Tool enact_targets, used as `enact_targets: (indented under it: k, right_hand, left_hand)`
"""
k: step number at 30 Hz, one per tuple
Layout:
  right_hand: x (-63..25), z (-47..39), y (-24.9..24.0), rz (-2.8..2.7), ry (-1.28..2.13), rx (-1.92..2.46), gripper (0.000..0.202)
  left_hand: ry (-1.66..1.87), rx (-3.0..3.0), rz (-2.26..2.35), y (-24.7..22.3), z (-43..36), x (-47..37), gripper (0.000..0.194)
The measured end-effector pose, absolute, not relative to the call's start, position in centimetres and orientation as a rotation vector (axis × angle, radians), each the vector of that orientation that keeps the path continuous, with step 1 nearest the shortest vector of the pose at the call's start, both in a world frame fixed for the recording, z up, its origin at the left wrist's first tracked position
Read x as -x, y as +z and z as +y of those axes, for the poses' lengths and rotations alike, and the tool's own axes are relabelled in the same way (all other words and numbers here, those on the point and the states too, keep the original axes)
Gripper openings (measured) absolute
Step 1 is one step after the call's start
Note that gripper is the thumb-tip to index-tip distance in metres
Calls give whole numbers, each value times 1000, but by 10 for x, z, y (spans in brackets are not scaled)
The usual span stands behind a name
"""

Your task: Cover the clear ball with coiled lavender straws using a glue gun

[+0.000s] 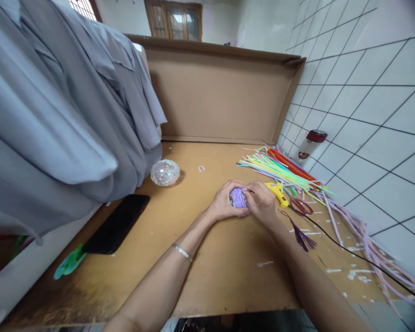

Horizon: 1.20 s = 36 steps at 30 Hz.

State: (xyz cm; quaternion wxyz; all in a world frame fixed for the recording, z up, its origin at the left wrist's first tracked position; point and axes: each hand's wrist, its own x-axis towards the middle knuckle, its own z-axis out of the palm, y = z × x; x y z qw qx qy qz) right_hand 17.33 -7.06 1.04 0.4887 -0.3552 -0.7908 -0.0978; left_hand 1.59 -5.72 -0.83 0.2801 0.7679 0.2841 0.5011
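The purple ball (238, 198) sat pinched between both hands at the middle of the table (180, 230), raised just off its surface. The left hand (223, 203) cupped it from the left, and the right hand (262, 201) closed over it from the right, so neither was nearer; both were narrow around it, fingertips meeting on top. It showed no clear long axis. It looked round, wound in fuzzy lilac strands with a clear core showing through. A yellow glue gun (277, 192) lay just right of the right hand, and a clear ball (165, 172) lay well apart, far left.
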Motion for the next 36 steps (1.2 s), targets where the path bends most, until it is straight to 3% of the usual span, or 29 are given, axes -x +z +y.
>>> enact_targets:
  k: [12, 18, 23, 31, 36]
  right_hand:
    - [-178, -67, 9, -1867, -258, 1045, 14]
    - [-203, -57, 7, -1704, -489, 1988, 35]
    - [-219, -51, 2, -1603, -314, 2467, 53]
    - [-229, -44, 4, -1415, -55, 2433, 49]
    - [-222, -47, 13, -1352, -179, 2102, 40]
  left_hand:
    - [1360, -1961, 797, -13, -56, -14, 60]
    - [1407, -1757, 835, -19, -51, -12, 61]
    - [1459, -1515, 924, -22, -44, -4, 62]
    - [1458, -1466, 915, -22, -42, -1, 62]
    - [1449, -1503, 908, -23, -40, -2, 63]
